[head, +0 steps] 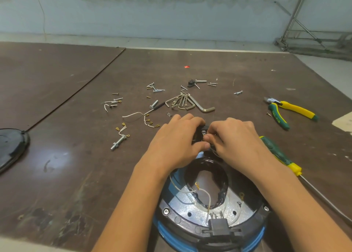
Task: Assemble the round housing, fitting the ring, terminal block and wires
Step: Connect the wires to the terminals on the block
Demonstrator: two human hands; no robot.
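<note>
The round housing (209, 213) sits at the table's near edge, black with a blue rim and a shiny metal plate inside. White wires (208, 198) with brass ring lugs lie across its opening. A black connector block (219, 228) sits on its near rim. At the housing's far rim my left hand (177, 139) and my right hand (236, 139) meet over a small black terminal block (202, 132). My left hand grips the block with curled fingers. My right hand's fingertips pinch at it, where a thin wire shows. Most of the block is hidden.
Hex keys (187, 103), loose screws (155, 89), bolts (118, 142) and short lugged wires (146, 118) lie scattered beyond my hands. Green-yellow pliers (289, 111) and a screwdriver (282, 156) lie to the right. A black round cover (11, 147) rests at the left edge.
</note>
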